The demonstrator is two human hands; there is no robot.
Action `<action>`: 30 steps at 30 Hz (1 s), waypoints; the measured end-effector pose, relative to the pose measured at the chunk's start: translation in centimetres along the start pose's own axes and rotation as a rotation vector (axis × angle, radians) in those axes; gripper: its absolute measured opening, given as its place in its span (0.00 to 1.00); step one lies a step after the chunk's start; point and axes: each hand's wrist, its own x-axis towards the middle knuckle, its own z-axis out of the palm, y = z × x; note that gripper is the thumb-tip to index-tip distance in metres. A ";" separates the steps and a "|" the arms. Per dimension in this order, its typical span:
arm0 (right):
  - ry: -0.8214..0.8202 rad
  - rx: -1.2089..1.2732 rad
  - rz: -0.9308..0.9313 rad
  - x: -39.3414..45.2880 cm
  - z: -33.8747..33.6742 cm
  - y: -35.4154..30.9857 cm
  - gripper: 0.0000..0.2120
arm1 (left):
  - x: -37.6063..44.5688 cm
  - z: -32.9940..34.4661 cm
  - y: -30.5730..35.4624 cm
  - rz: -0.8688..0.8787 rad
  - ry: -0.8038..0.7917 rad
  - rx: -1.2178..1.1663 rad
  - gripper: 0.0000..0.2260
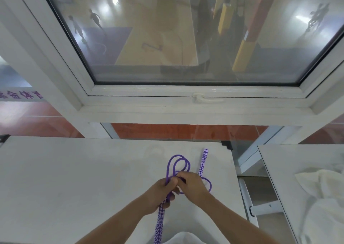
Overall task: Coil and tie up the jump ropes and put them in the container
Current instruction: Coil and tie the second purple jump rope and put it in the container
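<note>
A purple jump rope [177,164] is bunched into loops over the white table [74,178]. My left hand [161,193] grips the coils where they meet one purple-and-white patterned handle [159,225], which points down toward me. My right hand [193,185] pinches the rope just right of the left hand, with a small loop [209,185] sticking out beyond its knuckles. The second patterned handle [203,162] points away from me, past the right hand. No container is in view.
A white window frame [167,104] with a latch handle [206,98] stands behind the table. A second white table [279,169] at the right carries crumpled white cloth [323,197]. A gap with a metal frame [249,197] separates the tables.
</note>
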 end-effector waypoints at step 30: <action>-0.018 0.142 0.076 0.1 2.8 -0.5 0.11 | 1.4 0.7 -1.2 -0.022 0.361 -0.086 0.18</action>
